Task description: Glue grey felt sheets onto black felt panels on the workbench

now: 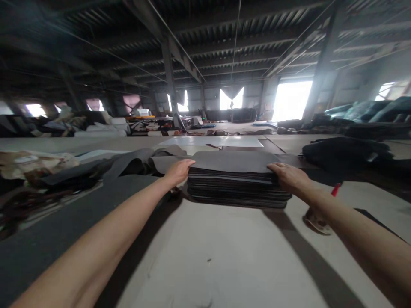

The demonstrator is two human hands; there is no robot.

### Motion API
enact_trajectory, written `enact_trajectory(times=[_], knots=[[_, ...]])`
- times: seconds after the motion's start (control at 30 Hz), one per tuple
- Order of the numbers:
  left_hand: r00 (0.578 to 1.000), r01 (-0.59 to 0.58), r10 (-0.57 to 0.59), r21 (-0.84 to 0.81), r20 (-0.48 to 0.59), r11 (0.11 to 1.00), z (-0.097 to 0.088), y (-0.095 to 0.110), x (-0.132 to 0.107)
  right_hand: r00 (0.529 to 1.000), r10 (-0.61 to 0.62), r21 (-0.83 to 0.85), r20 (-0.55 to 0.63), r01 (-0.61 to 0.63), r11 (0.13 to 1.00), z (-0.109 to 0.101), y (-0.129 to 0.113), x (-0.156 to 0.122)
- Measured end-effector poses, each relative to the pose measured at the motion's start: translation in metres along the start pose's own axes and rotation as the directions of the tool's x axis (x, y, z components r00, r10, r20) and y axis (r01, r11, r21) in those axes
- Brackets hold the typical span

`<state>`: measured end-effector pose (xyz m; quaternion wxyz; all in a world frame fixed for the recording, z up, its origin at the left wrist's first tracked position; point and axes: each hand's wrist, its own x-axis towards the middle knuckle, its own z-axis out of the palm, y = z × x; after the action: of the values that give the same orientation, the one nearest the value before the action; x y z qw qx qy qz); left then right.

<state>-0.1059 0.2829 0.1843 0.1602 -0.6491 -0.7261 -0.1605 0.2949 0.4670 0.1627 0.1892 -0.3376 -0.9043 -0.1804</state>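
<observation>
A thick stack of dark sheets (pixel 237 190), cut with rounded corners, lies on the pale table in front of me. Over its top rests a grey sheet (pixel 231 161) that looks like felt or fabric. At the near left corner of that sheet, my left hand (pixel 180 171) is closed on the edge, fingers pinched together. My right hand (pixel 287 174) grips the near right corner the same way, with its fingertips partly hidden at the edge. Both arms reach forward, one on either side of the stack.
Loose grey material (pixel 128 164) is heaped and draped left of the stack. On the right are a red pointed object (pixel 335 189), a brownish roll like tape (pixel 316 222) and a black bundle (pixel 346 152). A pale tabletop (pixel 208 252) spreads before me.
</observation>
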Motion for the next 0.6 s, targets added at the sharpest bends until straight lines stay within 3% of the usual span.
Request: enact_trajectory(times=[0.27,0.4,0.5,0.6], knots=[[0.998,-0.006,0.005,0.006,0.058,1.000,-0.002,-0.005,-0.002,0.991,-0.004,0.013,0.136,0.002,1.000,-0.008,0.003,0.008],[0.998,0.045,-0.044,-0.005,0.048,0.999,-0.007,-0.001,-0.011,0.994,0.069,-0.064,0.086,-0.064,0.996,-0.012,-0.008,0.000],[0.991,0.128,-0.127,-0.015,0.027,0.992,-0.012,0.006,-0.020,0.998,0.016,-0.067,-0.056,-0.019,0.998,-0.026,-0.032,-0.027],[0.983,0.181,-0.181,-0.060,0.014,0.982,-0.021,0.026,-0.039,0.981,-0.132,0.080,-0.144,0.144,0.986,-0.045,-0.065,-0.085]])
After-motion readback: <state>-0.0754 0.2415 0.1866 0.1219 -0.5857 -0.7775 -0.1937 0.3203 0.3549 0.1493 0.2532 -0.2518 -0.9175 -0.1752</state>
